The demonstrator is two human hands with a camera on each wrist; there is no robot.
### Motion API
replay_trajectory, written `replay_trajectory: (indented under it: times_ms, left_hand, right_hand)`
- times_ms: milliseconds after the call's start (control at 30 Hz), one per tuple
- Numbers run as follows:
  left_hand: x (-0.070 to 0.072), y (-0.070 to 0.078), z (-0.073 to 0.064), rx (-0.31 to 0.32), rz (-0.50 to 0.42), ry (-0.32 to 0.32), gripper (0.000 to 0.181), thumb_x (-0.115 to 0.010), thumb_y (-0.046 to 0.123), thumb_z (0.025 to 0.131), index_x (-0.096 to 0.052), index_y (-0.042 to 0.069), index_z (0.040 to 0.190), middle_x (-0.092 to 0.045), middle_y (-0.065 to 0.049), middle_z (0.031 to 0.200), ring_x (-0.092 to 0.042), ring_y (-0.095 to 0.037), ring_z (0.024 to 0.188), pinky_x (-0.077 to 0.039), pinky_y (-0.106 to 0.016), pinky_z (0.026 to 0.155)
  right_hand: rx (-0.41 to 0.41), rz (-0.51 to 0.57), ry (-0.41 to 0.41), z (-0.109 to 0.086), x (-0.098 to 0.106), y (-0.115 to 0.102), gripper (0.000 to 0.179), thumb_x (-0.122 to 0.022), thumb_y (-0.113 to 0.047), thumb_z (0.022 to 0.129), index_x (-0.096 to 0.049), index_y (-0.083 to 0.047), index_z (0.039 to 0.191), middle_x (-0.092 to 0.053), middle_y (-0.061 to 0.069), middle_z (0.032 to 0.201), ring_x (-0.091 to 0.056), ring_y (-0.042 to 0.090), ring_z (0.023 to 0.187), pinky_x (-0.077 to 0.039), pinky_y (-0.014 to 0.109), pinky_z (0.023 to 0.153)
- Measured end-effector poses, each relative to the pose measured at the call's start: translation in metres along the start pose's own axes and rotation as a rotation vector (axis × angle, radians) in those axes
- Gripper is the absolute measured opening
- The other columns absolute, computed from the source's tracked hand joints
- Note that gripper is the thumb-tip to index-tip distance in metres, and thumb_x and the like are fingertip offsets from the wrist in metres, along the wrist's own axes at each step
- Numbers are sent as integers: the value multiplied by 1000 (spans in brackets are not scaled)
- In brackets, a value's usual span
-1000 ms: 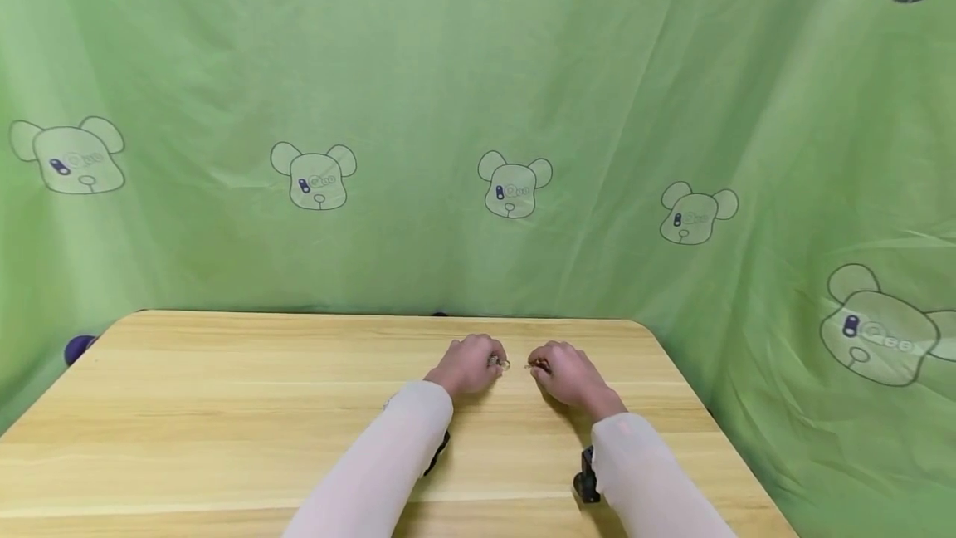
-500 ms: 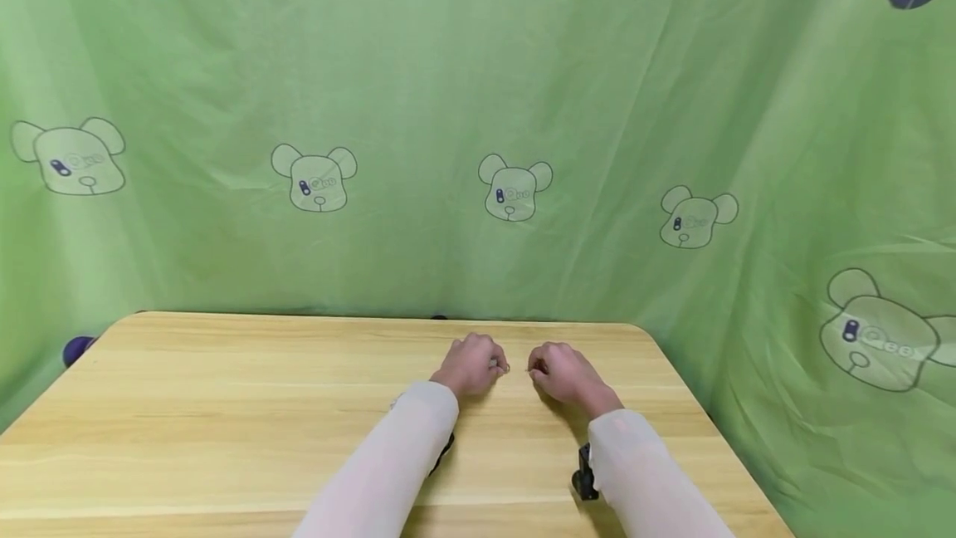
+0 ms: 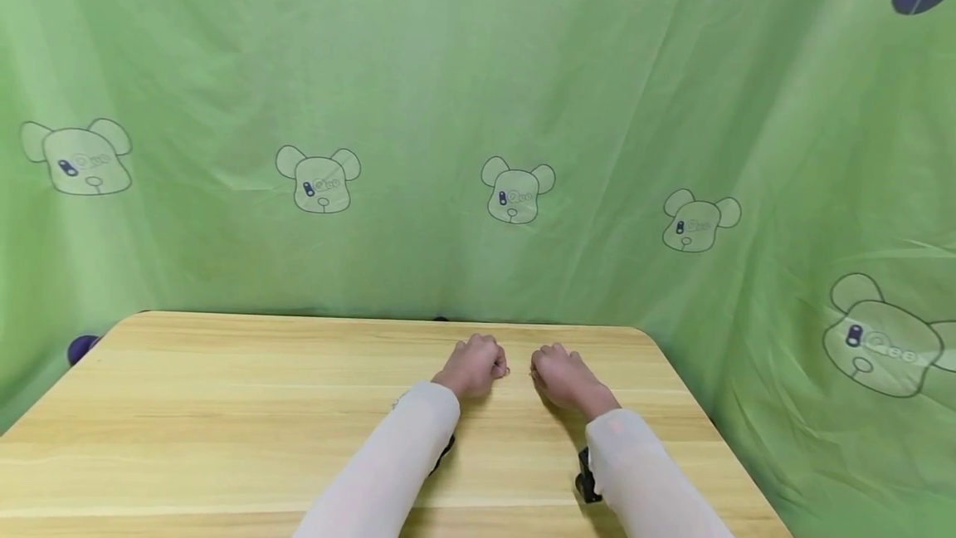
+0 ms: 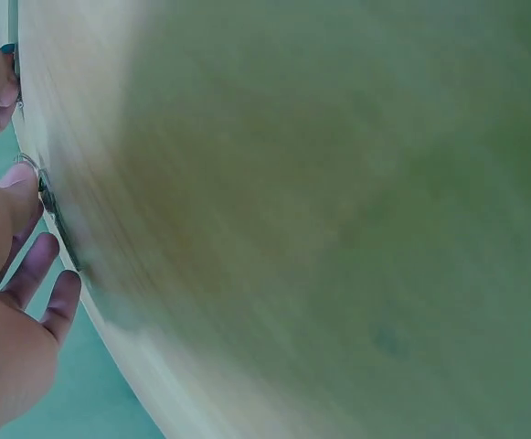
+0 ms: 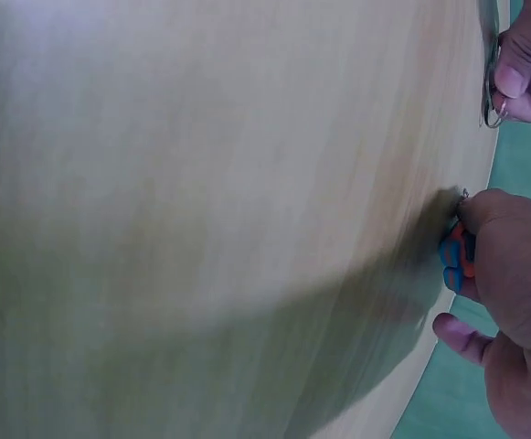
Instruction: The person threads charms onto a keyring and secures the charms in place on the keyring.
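Note:
Near the table's back edge, my left hand pinches a metal key ring between thumb and fingertips. A slim dark metal piece hangs from the ring along the fingers, close over the wood, and the other fingers of that hand are spread. A short gap to the right, my right hand holds a small orange-and-blue charm, partly hidden by the fingers. A small metal end shows at its fingertips. The two hands face each other, apart.
The pale wooden table has rounded back corners. A green curtain printed with bear heads hangs behind it and along the right side. Black wrist cameras show under the left sleeve and the right sleeve.
The right hand has turned knuckles-up, covering more of the charm. In the left hand, the ring now shows smaller and slightly lower. Both hands stay in nearly the same spot.

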State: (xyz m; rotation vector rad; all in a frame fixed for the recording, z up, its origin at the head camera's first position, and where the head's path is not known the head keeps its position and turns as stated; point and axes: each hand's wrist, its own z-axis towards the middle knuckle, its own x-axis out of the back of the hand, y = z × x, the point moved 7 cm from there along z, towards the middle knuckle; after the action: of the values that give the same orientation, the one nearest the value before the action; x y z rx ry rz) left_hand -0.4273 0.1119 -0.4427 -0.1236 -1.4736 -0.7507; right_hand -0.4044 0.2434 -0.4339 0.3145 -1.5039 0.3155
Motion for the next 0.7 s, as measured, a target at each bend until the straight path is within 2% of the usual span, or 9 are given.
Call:
replay_trajectory:
  times_ms: [133, 267, 433, 700]
  left_hand:
    - [2, 2, -1, -24, 33, 17, 25, -61, 3, 97, -67, 18, 79, -54, 8, 86, -49, -14, 89, -43, -34, 80]
    - [7, 3, -1, -53, 61, 58, 27, -60, -1, 96, -69, 20, 81, -55, 10, 82, -51, -12, 85, -46, -32, 78]
    - [16, 2, -3, -86, 43, 117, 22, -63, 3, 99, -72, 19, 87, -61, 12, 83, -56, -11, 87, -49, -30, 81]
    - [26, -2, -9, -108, 4, 139, 14, -65, 13, 102, -69, 18, 89, -61, 11, 86, -52, -12, 87, -46, -28, 80]
  right_hand:
    - [-34, 52, -42, 0, -5, 4, 14, -55, -11, 104, -58, -12, 90, -56, 3, 92, -48, 25, 91, -46, 60, 92]
    - [-51, 120, -36, 1, -8, 7, 18, -49, -12, 105, -58, -13, 90, -55, 1, 89, -44, 24, 88, -44, 57, 89]
    - [-45, 197, 23, 3, -6, 10, 21, -48, -13, 106, -60, -15, 89, -56, -1, 89, -44, 22, 88, -40, 49, 81]
    - [14, 299, 147, 5, 6, 10, 16, -51, -10, 105, -64, -8, 96, -62, 2, 94, -49, 24, 93, -45, 49, 84]
